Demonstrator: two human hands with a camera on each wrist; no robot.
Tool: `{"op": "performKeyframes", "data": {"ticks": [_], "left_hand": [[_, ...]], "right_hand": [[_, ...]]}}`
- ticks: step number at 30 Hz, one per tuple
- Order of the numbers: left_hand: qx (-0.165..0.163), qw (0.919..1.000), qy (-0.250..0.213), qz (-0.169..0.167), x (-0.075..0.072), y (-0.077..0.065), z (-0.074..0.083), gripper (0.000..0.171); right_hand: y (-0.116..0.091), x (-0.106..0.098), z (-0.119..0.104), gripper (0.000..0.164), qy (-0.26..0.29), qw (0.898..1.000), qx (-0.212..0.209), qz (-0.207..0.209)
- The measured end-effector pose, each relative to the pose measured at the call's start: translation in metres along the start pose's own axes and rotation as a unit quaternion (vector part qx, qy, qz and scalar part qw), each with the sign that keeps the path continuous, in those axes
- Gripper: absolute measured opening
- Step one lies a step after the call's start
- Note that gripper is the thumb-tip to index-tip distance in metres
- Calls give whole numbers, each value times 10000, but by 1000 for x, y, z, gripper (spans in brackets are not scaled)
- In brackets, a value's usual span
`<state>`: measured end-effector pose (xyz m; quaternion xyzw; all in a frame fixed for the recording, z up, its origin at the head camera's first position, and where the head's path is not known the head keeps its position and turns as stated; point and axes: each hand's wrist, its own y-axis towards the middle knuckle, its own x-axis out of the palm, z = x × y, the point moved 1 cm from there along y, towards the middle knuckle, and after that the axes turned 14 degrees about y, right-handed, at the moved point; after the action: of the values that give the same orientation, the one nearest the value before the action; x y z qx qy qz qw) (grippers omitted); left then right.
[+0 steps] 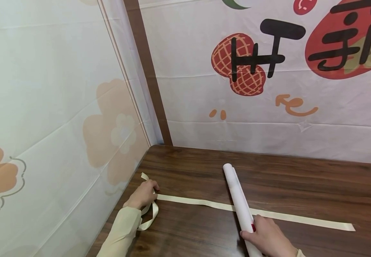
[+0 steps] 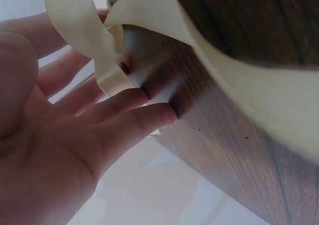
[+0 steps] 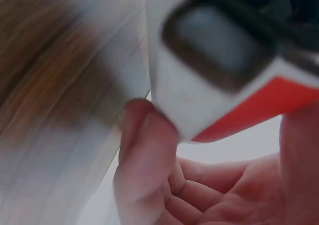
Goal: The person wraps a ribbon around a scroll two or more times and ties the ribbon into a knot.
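Closest to the wearer, the right grip [image 1: 269, 233] is clamped on a white roll [image 1: 236, 187], its thumb laid across the surface, with a red patch [image 3: 264, 108] just beside the fingers. From this grip the roll slants away to the far left, crossing a pale ribbon [image 1: 188, 200] and hiding a short stretch of it. Farther off and well to the left, beyond a pale sleeve [image 1: 121, 228], is the left grip [image 1: 143, 194], its fingers apart; ribbon covers the tips of thumb and index finger, so I cannot tell whether they pinch it. The ribbon loops out on the near side of that grip, shows a short end beyond it, and runs rightward along the wood-grained counter [image 1: 188, 171] to an end right of the right grip. Beyond both grips rises a creased white wall covering [image 1: 185, 96] with a printed red peanut [image 1: 246, 85] and, toward the left, a brown band [image 1: 150, 75].
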<state>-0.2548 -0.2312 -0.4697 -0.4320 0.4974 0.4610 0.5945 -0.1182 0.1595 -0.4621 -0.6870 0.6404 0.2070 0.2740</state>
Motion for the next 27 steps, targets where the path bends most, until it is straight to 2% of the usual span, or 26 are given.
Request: {"op": "performKeyframes", "data": {"ticks": [8, 21, 27], "left_hand": [[-75, 10000, -32, -33, 1, 1, 2, 18], [-96, 9999, -88, -26, 3, 0, 0, 19], [-112, 9999, -101, -7, 2, 0, 0, 18]], "right_hand": [[1, 11, -14, 28, -44, 9998, -28, 191], [3, 36, -33, 63, -99, 9997, 71, 219], [3, 46, -36, 66, -106, 9997, 3, 233]]}}
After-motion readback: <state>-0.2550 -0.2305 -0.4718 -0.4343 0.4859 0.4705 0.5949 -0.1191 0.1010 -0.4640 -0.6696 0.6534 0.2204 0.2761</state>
